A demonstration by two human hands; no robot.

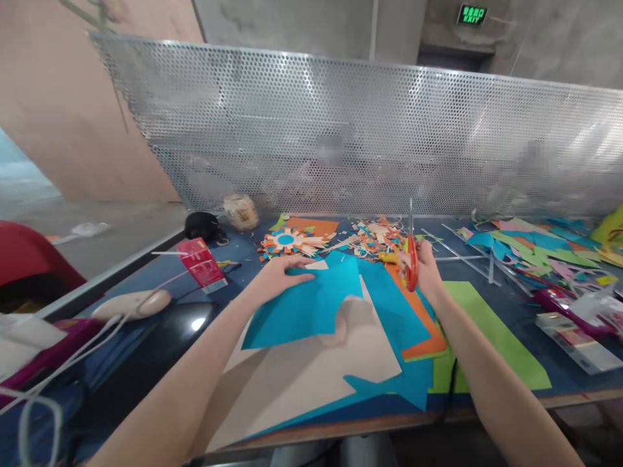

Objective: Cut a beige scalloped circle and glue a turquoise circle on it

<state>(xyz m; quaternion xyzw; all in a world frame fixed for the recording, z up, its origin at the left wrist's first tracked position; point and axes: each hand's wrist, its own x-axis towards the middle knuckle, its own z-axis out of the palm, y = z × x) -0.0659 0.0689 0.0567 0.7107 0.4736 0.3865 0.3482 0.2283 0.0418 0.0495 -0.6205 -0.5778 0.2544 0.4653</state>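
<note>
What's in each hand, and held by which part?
The right hand holds scissors by the red handle. The left hand is on the blue sheet; gripping or just touching, I can't tell.

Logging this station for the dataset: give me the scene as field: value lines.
Left: left hand on blue sheet
Right: right hand holding red-handled scissors, blades up
Under blue sheet: cream sheet
Right side: green sheet, paper scraps
Beyond left hand: blue-centred paper flower
Backdrop: perforated metal screen

Craft workshop: perforated metal partition (272, 110), concrete wall (311, 23), lit exit sign (472, 15), paper scraps (540, 240).
</note>
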